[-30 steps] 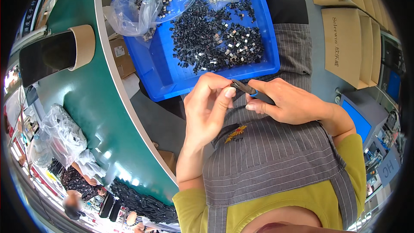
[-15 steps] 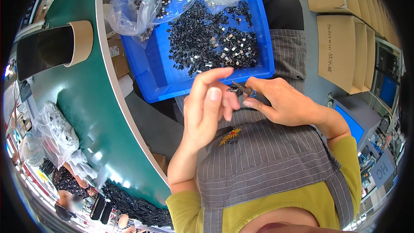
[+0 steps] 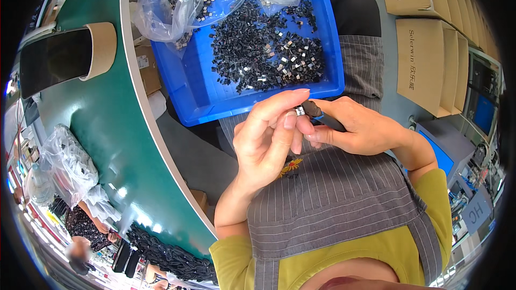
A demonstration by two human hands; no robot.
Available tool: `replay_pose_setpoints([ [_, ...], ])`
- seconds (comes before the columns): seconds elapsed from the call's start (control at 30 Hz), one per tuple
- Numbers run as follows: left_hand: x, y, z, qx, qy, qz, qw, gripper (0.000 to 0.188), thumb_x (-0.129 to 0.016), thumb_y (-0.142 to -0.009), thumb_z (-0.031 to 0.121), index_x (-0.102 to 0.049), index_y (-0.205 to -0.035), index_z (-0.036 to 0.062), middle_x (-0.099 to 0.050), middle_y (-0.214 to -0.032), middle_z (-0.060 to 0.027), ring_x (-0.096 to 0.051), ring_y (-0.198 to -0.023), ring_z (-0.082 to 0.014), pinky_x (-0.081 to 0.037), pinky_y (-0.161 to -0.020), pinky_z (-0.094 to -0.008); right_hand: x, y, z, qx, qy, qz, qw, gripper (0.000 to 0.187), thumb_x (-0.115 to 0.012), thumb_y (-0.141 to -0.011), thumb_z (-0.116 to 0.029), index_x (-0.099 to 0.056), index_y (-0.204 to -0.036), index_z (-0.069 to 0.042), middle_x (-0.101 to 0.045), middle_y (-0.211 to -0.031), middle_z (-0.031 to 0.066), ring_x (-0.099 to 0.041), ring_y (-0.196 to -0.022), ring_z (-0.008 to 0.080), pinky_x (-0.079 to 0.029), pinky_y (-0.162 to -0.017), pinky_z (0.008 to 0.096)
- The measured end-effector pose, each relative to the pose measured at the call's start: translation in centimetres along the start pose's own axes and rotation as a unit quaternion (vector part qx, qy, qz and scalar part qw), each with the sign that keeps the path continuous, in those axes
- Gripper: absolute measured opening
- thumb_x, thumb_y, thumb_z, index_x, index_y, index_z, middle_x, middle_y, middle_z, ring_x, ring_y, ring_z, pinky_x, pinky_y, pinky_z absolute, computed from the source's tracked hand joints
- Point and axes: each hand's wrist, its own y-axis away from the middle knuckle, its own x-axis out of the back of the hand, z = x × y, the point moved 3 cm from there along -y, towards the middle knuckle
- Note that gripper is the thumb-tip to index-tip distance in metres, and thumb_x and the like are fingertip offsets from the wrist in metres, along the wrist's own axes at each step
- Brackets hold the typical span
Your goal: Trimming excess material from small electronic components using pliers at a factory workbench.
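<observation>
Between the thumb and fingers of my left hand (image 3: 262, 142) is a small connector piece (image 3: 299, 111), silvery with dark parts. My right hand (image 3: 361, 129) is closed around a pair of pliers (image 3: 331, 121) with dark jaws and blue-and-black handles. The jaws meet the connector piece at my left fingertips, which partly hide the contact. Both hands are over my lap, at the near edge of a blue plastic tray (image 3: 207, 116). Heaped in the tray are many small black pieces (image 3: 242, 48), with silvery connectors (image 3: 298, 59) mixed in at the right.
Clear plastic bags (image 3: 164, 19) holding more metal pieces lie at the tray's far end. Left of me runs a green table (image 3: 123, 139) with a dark-screened device (image 3: 56, 63), bagged goods (image 3: 70, 156) and black cables (image 3: 166, 255). Cardboard boxes (image 3: 422, 67) stand right. Another person (image 3: 88, 228) is far left.
My hands have come together, and the pliers' jaws, visibly apart before, are now at the connector piece. My left fingers have moved slightly right and closed in a pinch.
</observation>
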Motion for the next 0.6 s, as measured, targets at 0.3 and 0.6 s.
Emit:
replay_pose_setpoints([
  [0.3,-0.1,0.21,-0.06,0.003,-0.038,0.021,0.999,0.034,-0.043,-0.095,-0.002,-0.043,-0.129,-0.0022,-0.062,-0.074,-0.0073,-0.053,-0.057,-0.0057,-0.043,-0.053,-0.0189,-0.03,-0.08,0.43,0.021,0.004,0.001,1.0,0.035,-0.051,-0.094,-0.031,-0.049,-0.108,0.001,-0.061,-0.088,0.0184,-0.061,-0.084,0.0318,-0.046,-0.073,0.0395],
  [0.6,-0.22,0.17,-0.83,-0.066,-0.085,0.09,0.99,0.041,-0.047,-0.097,0.011,-0.034,-0.133,-0.0009,-0.055,-0.069,-0.0041,-0.042,-0.053,-0.0043,-0.031,-0.046,-0.0168,-0.08,-0.19,0.38,0.041,-0.019,-0.007,0.999,0.034,-0.051,-0.095,-0.032,-0.051,-0.105,0.0,-0.061,-0.094,0.0171,-0.06,-0.089,0.0326,-0.045,-0.077,0.0395],
])
